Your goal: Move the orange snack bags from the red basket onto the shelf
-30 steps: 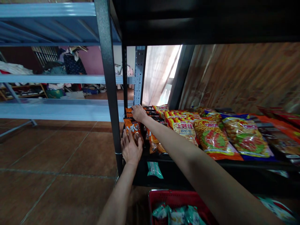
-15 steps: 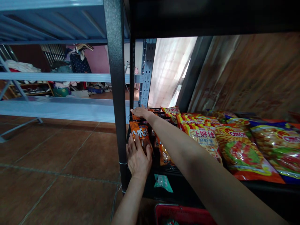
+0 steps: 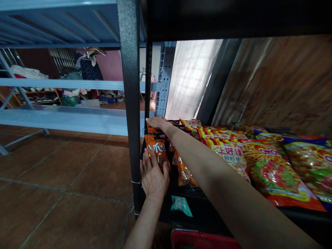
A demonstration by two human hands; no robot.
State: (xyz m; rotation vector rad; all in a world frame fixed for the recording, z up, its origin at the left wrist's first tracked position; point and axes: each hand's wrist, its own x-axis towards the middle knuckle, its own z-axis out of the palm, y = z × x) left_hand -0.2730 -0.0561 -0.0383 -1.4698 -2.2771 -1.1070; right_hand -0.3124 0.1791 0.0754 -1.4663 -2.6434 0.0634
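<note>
Orange snack bags stand in rows at the left end of a black shelf. My left hand lies open against the front orange snack bag, fingers stretched over its lower part. Farther back, my right hand reaches over the row and rests with fingers spread on the rear orange bags; its contact with them is partly hidden. My right forearm covers part of another orange bag and the yellow-and-red snack bags beside it.
Noodle-pictured snack bags fill the shelf's right side. A small green packet lies at the front edge, above a red basket. A black upright post borders the left; beyond it stands a pale metal rack.
The view has shifted slightly, so the shelf and bags appear a little farther right. Both hands keep nearly the same places on the orange bags.
</note>
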